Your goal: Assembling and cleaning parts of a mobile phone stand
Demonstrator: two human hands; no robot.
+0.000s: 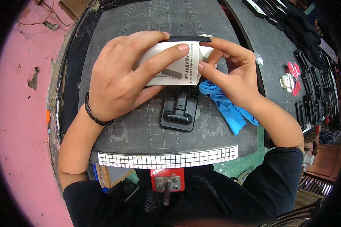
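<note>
The worktop (136, 132) is dark grey and worn, with faint scale lines and markings; a pink surface (30, 113) with peeled patches lies to the left, and a second bench (271, 85) stands to the right. Along the near edge runs one white gridded strip (168, 160) with small red numerals, above a red block (167, 173) bearing a metal plate with four bolts.

One white box (180, 65) is held above the middle of the worktop, printed sideways in Latin letters and Chinese characters beside a grey picture. Both hands are on it: the left hand (119, 72) is clamped across it, the right hand (240, 72) pinches its right end.

Below it sits one black stand (178, 113), two screws showing in its base; one blue cloth (227, 108) lies to its right. The second bench carries many black parts (312, 87), too crowded to count.
</note>
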